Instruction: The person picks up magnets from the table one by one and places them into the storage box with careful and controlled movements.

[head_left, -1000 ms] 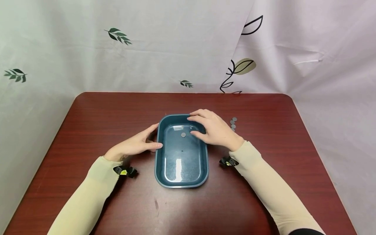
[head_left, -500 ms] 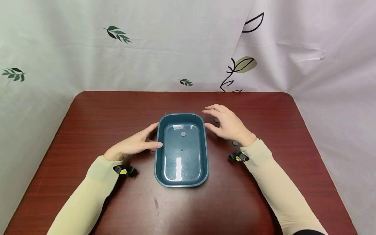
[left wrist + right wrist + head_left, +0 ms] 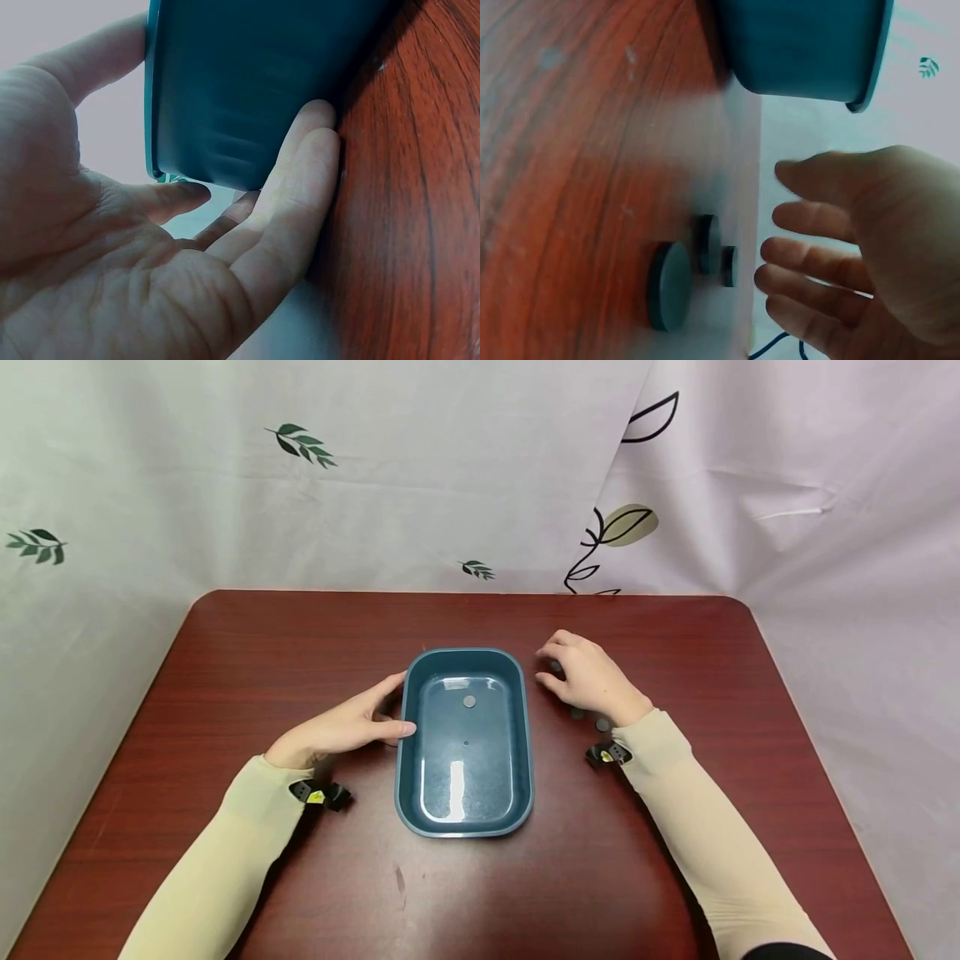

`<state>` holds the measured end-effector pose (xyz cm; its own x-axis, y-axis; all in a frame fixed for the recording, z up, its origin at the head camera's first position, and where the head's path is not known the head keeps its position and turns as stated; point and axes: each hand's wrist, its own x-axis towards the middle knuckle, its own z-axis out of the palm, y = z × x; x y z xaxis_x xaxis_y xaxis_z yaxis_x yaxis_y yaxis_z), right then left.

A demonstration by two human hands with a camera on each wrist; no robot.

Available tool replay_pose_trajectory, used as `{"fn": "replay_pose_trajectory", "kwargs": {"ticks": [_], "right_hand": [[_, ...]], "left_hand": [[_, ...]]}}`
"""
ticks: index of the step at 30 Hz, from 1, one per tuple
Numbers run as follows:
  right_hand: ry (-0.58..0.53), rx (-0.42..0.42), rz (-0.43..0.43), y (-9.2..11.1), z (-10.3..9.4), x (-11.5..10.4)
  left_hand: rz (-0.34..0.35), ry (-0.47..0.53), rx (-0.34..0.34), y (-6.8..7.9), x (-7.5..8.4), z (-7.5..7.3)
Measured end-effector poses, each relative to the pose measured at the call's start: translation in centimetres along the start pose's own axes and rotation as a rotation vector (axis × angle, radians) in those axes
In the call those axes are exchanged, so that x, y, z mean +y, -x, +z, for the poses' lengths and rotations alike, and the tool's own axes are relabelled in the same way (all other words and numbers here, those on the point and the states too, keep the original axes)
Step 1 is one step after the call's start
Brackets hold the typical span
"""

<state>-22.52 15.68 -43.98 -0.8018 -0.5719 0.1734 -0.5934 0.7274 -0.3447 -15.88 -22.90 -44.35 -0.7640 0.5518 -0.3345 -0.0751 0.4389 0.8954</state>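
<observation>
A deep teal plastic tray [image 3: 408, 793] stands on the table, with one small grey disc [image 3: 469, 702] lying inside it. At its left side, my left hand [image 3: 341, 727] holds the tray: thumb at the rim, fingers [image 3: 300, 176] along the outer wall, the lower ones close to the tabletop. Right of the tray, my right hand [image 3: 588, 675] hovers low over several more grey discs, its fingers [image 3: 810, 217] loosely bent and nothing seen between them. A disc [image 3: 602, 725] shows below the wrist. In the right wrist view, a thick dark disc [image 3: 673, 289] stands out nearest.
The dark red wooden table [image 3: 300, 877] ends at a white curtain [image 3: 420, 485] printed with leaves. Black straps [image 3: 322, 795] with small devices hang at both wrists. Part of a dark cord [image 3: 769, 346] shows in the right wrist view.
My right hand has moved from over the tray to the discs on its right, and its fingers have bent a little more. My left hand and the tray stay put.
</observation>
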Motion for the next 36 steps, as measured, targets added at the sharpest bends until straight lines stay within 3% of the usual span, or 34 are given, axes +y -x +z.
{"fn": "replay_pose_trajectory", "kwargs": {"ticks": [9,24,36], "right_hand": [[0.063,-0.028,0.088,-0.6,0.5,0.1],[0.043,-0.122,0.27,-1.0,-0.1,-0.1],[0.049,-0.147,0.279,-1.8,-0.1,-0.1]], "left_hand": [[-0.006,-0.006,0.0,0.0,0.1,-0.1],[0.007,-0.008,-0.008,0.0,-0.2,0.0],[0.027,0.01,-0.002,0.0,-0.2,0.0]]}}
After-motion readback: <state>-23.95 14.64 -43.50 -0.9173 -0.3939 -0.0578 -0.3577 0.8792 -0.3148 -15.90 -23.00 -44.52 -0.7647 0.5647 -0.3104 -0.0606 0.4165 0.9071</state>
